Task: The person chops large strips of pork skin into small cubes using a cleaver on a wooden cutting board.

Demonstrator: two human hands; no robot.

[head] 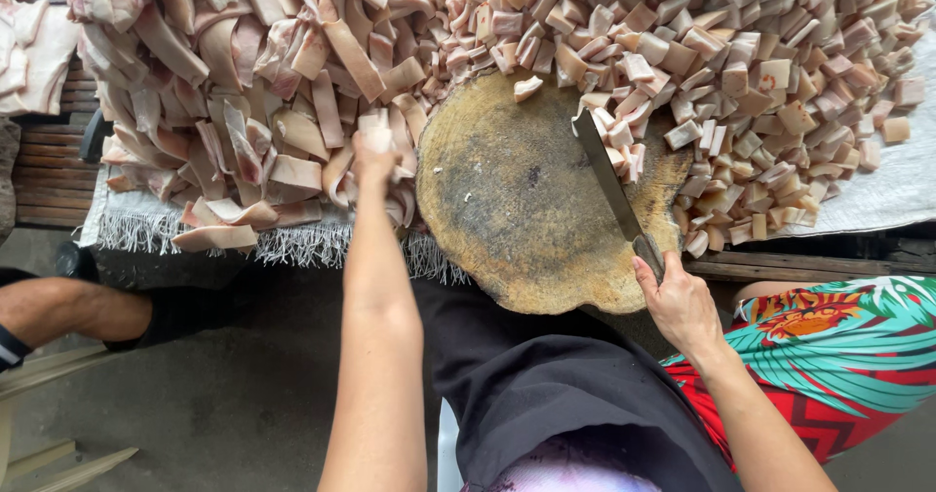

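Near the middle of the frame: the left hand [374, 153] is reaching up into the heap of long meat strips [244, 92].
Left fingers: they are closing around the end of one pale strip [374, 126], pinching it at the edge of the heap.
Where the strip is lying: it is sitting right at the fingers, just left of the round wooden chopping block [531, 199], with its long side pointing up and down in the frame.
Right hand [678, 302]: it is sitting at the lower right rim of the block, with its fingers wrapping tight around the handle of the knife [612, 185].
Knife: its blade is lying flat across the right part of the block, slanting from the lower right up toward the middle top.
Which hand is nearer: the left hand is touching the strip; the right hand is well apart from it, across the block.
Cut cubes [741, 73]: they are piling up in the upper right, spilling against the block's far edge.
Table [877, 195]: a pale cloth is covering it under both heaps.
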